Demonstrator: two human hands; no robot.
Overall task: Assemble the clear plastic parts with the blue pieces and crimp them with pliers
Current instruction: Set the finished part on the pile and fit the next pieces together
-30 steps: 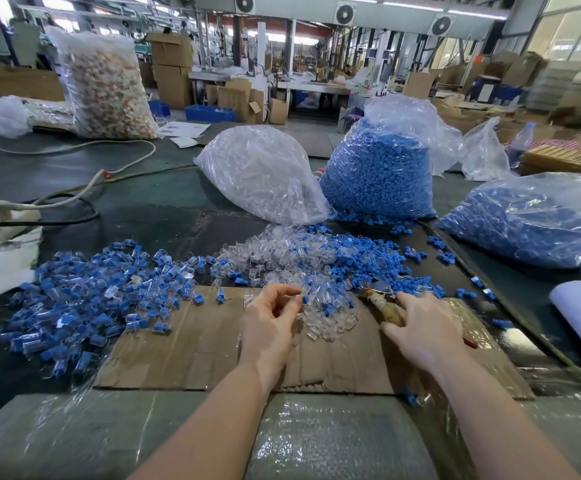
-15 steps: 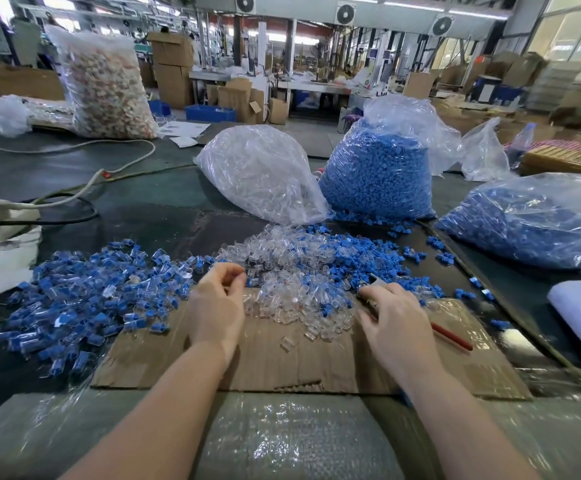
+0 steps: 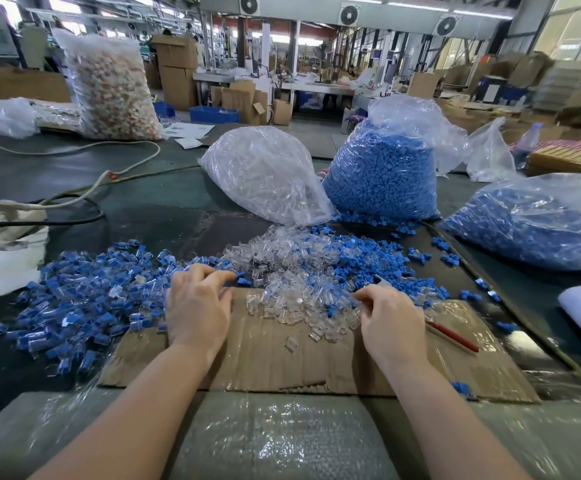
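Clear plastic parts (image 3: 296, 292) (no legible markings) between left hand (image 3: 197, 306) and right hand (image 3: 391, 317).

A bag of perhaps mixed scraps (image 3: 109, 84) stands beyond cables (image 3: 74, 202).

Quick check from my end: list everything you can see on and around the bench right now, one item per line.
Pile of assembled pieces: one heap, blue and clear, left of the cardboard.
Loose clear parts: one heap, clear, far edge of the cardboard.
Loose blue pieces: scattered, blue, right of the clear heap.
Cardboard sheet: one, brown, under both hands.
Pliers: one, red handle showing, under the right hand.
Bag of clear parts: one, behind the heaps.
Bags of blue pieces: two, centre and right.
Bag of mixed pale pieces: one, far left.
Cable: white, left.
Left hand: fingers spread, at the assembled pile.
Right hand: curled on the pliers.
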